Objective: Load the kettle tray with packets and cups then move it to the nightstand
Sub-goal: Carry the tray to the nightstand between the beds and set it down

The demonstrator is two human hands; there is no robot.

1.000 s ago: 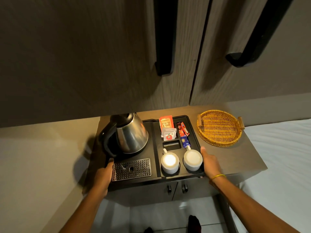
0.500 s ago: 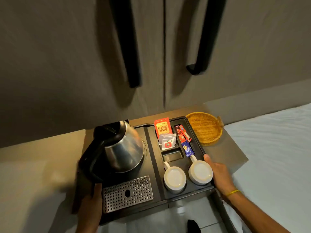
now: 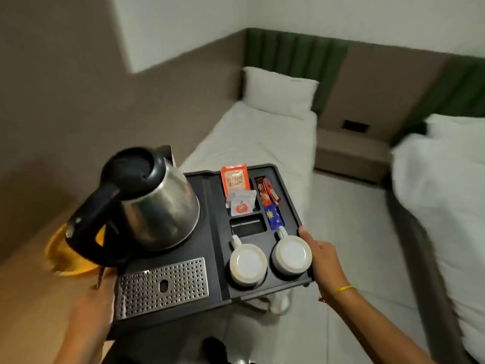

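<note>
Between the hands: black tray (image 3: 212, 232), held off any surface. Left hand (image 3: 97, 300) grips its near-left edge, below the kettle (image 3: 154, 203); right hand (image 3: 321, 256) clasps the right edge beside two cups (image 3: 290, 254). Packets (image 3: 241, 190) beyond.

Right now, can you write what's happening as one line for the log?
step: carrying tray | left hand: holds left edge | right hand: holds right edge | load: kettle, two cups, packets | nightstand: ahead, between beds
</note>
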